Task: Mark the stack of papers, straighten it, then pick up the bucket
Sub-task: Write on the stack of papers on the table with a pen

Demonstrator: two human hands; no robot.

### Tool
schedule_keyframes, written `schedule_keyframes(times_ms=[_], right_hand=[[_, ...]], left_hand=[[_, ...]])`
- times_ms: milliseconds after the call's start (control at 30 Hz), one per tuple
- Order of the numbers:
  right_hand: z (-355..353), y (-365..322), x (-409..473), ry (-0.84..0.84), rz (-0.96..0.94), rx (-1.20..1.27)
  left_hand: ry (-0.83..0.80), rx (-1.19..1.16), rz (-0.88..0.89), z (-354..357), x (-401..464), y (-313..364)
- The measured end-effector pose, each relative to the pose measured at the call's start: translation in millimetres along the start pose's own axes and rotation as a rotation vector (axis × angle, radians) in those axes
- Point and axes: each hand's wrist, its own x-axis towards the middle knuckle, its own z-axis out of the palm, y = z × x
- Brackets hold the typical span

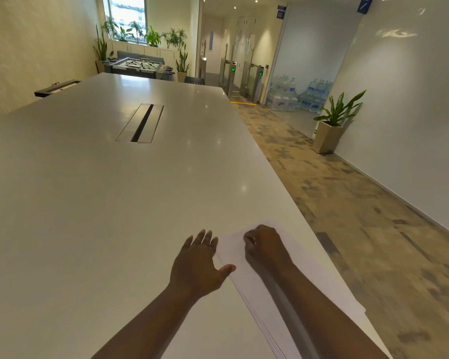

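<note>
A stack of white papers (303,286) lies along the right edge of the white table (101,203), near me, its sheets slightly fanned at the left side. My right hand (266,246) rests on the far part of the top sheet with fingers curled into a loose fist; no pen or other object shows in it. My left hand (197,260) lies flat on the table just left of the stack, fingers spread, thumb touching the stack's left edge. No bucket is in view.
A cable slot (141,123) sits in the table's middle. A black tray (56,88) stands at the far left. To the right is carpet floor with a potted plant (332,125) and water bottles (298,95). A foosball table (138,66) stands beyond.
</note>
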Motion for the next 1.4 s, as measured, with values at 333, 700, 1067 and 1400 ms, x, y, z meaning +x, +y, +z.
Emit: schedule_keyframes(times_ms=[333, 700, 1067, 1400], right_hand=[[-5.5, 21.9, 0.2, 0.024, 0.118, -0.014], [-6.7, 16.5, 1.9, 0.049, 0.081, 0.022], [17.8, 14.8, -29.7, 0.172, 0.102, 0.233], [15.3, 12.8, -19.4, 0.124, 0.094, 0.174]], left_hand=[[0.004, -0.014, -0.008, 0.1, -1.2, 1.9], [0.016, -0.012, -0.005, 1.1, -1.1, 2.6], [-0.003, 0.048, 0.064, 2.4, -0.6, 1.3], [-0.031, 0.087, 0.105, 3.9, 9.2, 4.5]])
